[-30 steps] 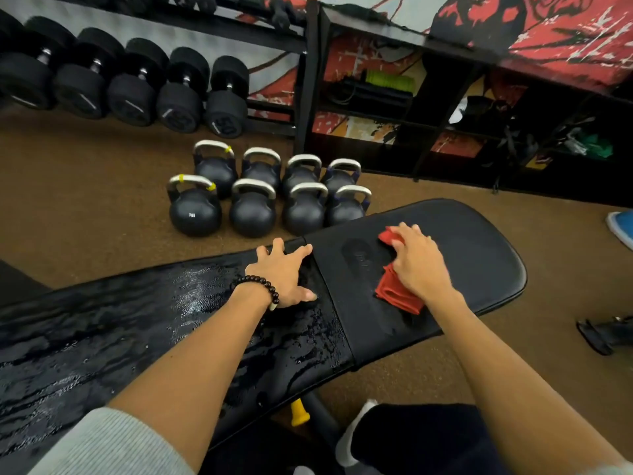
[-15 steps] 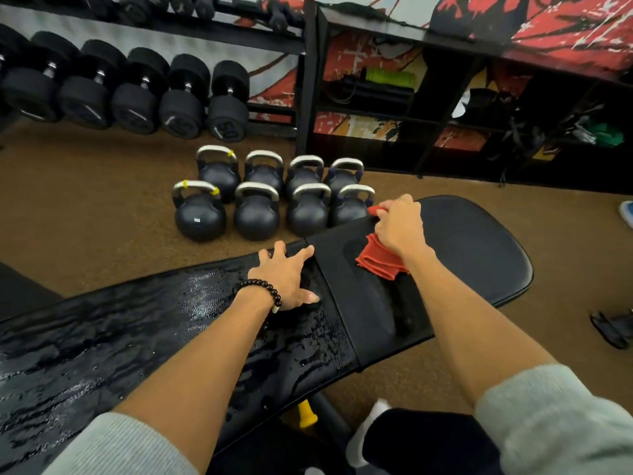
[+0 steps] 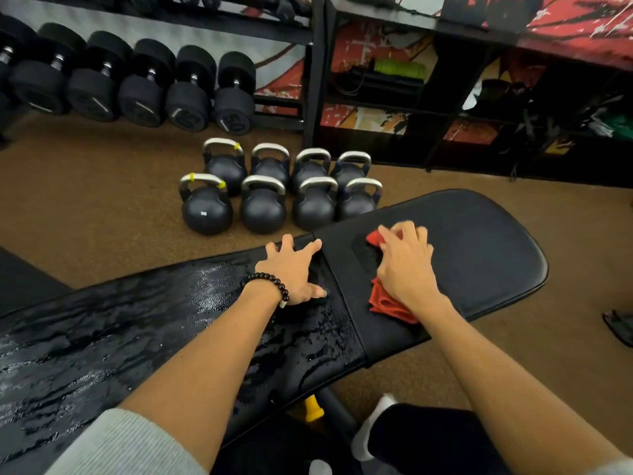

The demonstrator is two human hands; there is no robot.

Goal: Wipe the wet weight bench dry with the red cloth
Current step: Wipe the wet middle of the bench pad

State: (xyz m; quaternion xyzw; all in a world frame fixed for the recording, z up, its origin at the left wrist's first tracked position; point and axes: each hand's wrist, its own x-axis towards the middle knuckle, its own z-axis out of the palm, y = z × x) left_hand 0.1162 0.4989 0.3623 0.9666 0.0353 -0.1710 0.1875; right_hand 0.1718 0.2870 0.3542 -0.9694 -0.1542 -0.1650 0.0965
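Mid-wipe: right hand (image 3: 406, 269), fingers curled on the cloth (image 3: 385, 303), pressed it onto the bench (image 3: 479, 255) seat pad. Left hand (image 3: 294, 269), fingers spread, braced near the pad seam. Next likely: the beaded back pad.

Black weight bench (image 3: 479, 255) with wet, beaded long pad, right hand (image 3: 406, 269) pressing bunched red cloth (image 3: 385, 305) on seat pad, left hand (image 3: 296, 272) splayed flat beside seam, beaded bracelet (image 3: 270, 282), eight kettlebells (image 3: 262, 209) on brown floor (image 3: 85, 200), dumbbell rack (image 3: 137, 84) behind
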